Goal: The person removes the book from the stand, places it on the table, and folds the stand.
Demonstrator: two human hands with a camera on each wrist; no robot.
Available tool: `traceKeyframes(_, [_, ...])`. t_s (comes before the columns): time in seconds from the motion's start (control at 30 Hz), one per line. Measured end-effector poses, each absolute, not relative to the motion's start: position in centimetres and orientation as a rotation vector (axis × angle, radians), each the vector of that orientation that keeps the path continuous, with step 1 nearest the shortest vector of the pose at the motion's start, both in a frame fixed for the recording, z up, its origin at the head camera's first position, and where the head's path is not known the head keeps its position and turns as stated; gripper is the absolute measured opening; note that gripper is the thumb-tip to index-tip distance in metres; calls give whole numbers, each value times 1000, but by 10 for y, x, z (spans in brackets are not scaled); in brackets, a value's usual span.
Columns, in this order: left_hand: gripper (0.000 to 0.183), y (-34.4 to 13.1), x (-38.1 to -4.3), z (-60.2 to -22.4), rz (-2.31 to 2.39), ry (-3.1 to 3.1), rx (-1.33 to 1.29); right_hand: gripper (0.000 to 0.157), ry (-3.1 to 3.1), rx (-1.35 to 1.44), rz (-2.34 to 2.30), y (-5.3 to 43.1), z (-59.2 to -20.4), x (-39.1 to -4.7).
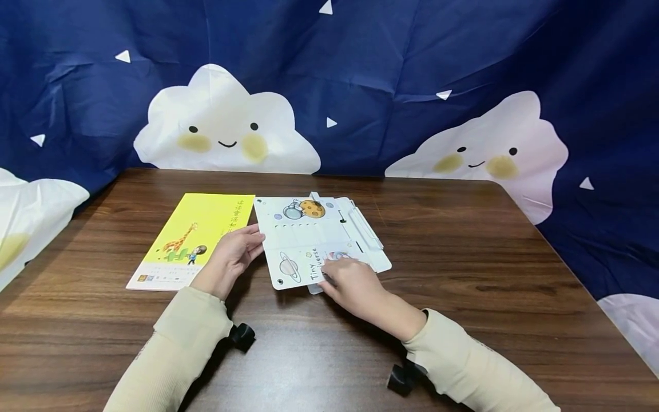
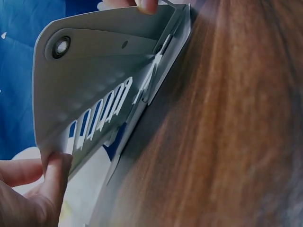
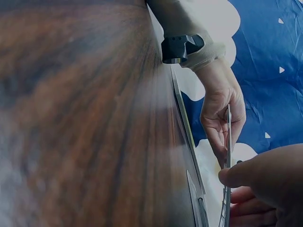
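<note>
A white folding book stand [image 1: 296,243], printed with an astronaut, planets and "Tiny Universe", lies at the middle of the table with its panel lifted at the left. My left hand [image 1: 231,257] pinches the panel's left edge between thumb and fingers. At the near edge my right hand [image 1: 355,286] grips the panel, thumb on one face and fingers on the other, as the right wrist view shows. Seen from the left wrist, the panel's grey underside [image 2: 94,80] has a row of slots and a round foot [image 2: 61,47]. Below it the flat base [image 1: 382,262] rests on the table.
A yellow book [image 1: 167,229] with a giraffe on its cover lies left of the stand, partly behind my left hand. The brown wooden table [image 1: 489,274] extends to both sides. A blue curtain [image 1: 360,63] with smiling clouds hangs at the table's far edge.
</note>
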State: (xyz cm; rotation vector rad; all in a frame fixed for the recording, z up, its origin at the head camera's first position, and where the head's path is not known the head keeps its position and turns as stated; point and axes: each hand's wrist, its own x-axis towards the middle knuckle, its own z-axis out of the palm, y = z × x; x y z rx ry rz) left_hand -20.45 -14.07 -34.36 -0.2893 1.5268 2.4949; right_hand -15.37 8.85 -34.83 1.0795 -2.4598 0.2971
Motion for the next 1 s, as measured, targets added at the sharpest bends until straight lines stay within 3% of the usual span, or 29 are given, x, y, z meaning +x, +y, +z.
traceKeyframes(0.4, [46,-144,-201,-350,2391,1596,-443,28,-2532,1072,164,83,-351,-151])
traceKeyframes(1.0, [44,-142,-201,-359,2308,1706,-527,17,-2506,1167,68,85,-354,-148])
